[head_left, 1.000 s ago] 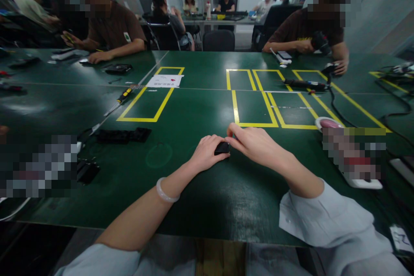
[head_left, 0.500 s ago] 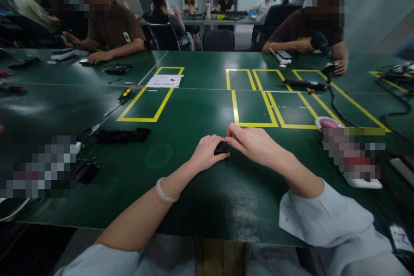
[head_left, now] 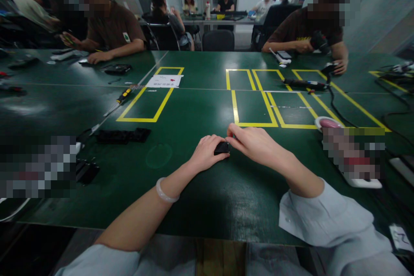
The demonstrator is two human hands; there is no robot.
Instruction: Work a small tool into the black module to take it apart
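Note:
A small black block-like part [head_left: 221, 148] rests at the green table's middle, close in front of me. My left hand [head_left: 207, 152] is closed around it, thumb along the near side and fingers over the far side. At the part's right end is my right hand [head_left: 250, 140], its thumb and forefinger pinched together. Whatever sits between those fingertips is too small or hidden to make out. The exact kind of the black part does not show.
Yellow tape outlines [head_left: 255, 124] mark the green table [head_left: 194, 198]. Black strips [head_left: 123, 135] and a yellow-black screwdriver [head_left: 124, 95] lie left. A white-edged tray-like object [head_left: 365, 183], partly blurred, lies right, near a black cable [head_left: 338, 108]. Two co-workers sit opposite.
Both of my hands and the black part stay in the same place. Across the table, the left co-worker's raised hand has shifted slightly.

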